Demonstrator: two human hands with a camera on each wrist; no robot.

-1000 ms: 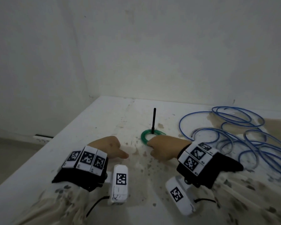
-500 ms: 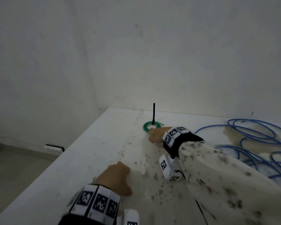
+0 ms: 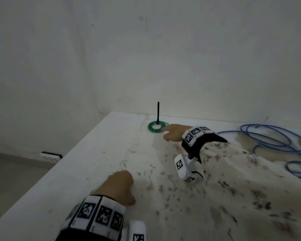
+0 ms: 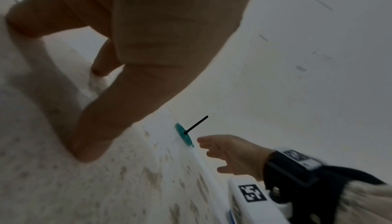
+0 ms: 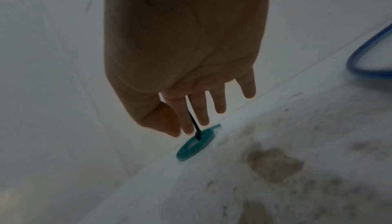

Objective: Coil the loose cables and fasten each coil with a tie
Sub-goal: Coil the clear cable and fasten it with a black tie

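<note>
A small green coil [image 3: 157, 126] lies flat near the table's far edge, with a black tie [image 3: 158, 112] standing upright from its rim. My right hand [image 3: 169, 132] reaches out beside the coil's right rim, fingers straight and spread, holding nothing. The right wrist view shows the tie [image 5: 194, 123] behind the gap between two fingers, above the coil [image 5: 195, 143]. In the left wrist view a small gap separates the right hand [image 4: 224, 150] from the coil [image 4: 184, 134]. My left hand [image 3: 122, 186] rests on the near table with fingers curled under, empty. A loose blue cable [image 3: 271, 136] sprawls at the right.
The stained white table [image 3: 94, 162] drops off along its left edge. White walls stand close behind the coil and to the left. A white socket strip [image 3: 50, 156] sits low by the floor at the left. Part of the blue cable [image 5: 360, 69] loops near the right hand.
The green coil has slid away from me towards the back wall with the right hand stretching after it. The left hand stayed on the table, nearer to me in view.
</note>
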